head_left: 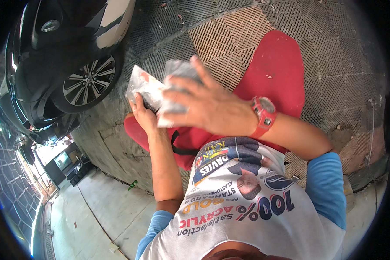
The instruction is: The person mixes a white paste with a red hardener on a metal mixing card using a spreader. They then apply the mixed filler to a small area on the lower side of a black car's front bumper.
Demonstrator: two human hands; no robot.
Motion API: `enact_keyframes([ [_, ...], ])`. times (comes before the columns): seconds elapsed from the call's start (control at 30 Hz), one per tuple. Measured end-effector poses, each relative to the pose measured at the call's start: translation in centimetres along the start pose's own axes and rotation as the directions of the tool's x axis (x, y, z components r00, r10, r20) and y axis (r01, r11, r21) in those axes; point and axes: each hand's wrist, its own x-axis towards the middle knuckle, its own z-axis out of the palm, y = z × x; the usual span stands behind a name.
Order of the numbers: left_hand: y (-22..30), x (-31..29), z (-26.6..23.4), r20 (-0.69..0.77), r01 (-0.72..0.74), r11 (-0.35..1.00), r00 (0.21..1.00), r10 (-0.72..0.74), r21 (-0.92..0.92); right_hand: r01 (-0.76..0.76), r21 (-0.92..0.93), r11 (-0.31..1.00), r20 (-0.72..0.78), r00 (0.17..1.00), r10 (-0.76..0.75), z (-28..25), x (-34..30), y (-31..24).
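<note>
My left hand (144,116) grips a pale, whitish-grey piece (144,86) with a pointed top corner and a reddish mark; its lower part looks dark and shiny. I cannot tell its material. Over and beside it lies my right hand (208,102), palm down, smeared by motion. A thin grey sheet (180,69), perhaps paper or cloth, shows above and between its fingers, gripped in that hand. The right fingertips come close to the pale piece; whether they touch cannot be told. Around my right wrist sits a red watch (264,113).
A dark car with a multi-spoke wheel (90,80) stands close on the left. Grating-like floor tiles (229,37) spread ahead and right. My legs in red trousers (277,65) are folded beneath my hands. A small green object (133,185) lies on the pale floor, lower left.
</note>
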Motion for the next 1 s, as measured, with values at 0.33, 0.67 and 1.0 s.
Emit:
enact_keyframes([
  [0.33, -2.0, 0.4, -1.6, 0.067, 0.128, 0.988, 0.99, -0.123, -0.081, -0.319, -0.081, 0.944, 0.005, 0.947, 0.32, 2.9, 0.0, 5.3],
  [0.67, 1.7, 0.9, 2.3, -0.01, -0.21, 0.957, 0.976, 0.216, 0.2, -0.253, 0.956, -0.149, 0.292, 0.769, 0.569, 2.7, 2.9, 1.5],
  [1.0, 1.5, 0.1, 3.3, 0.174, -0.231, 0.922, 0.967, 0.184, 0.311, -0.225, -0.24, 0.944, -0.281, 0.947, 0.155, 1.5, 2.1, 2.6],
])
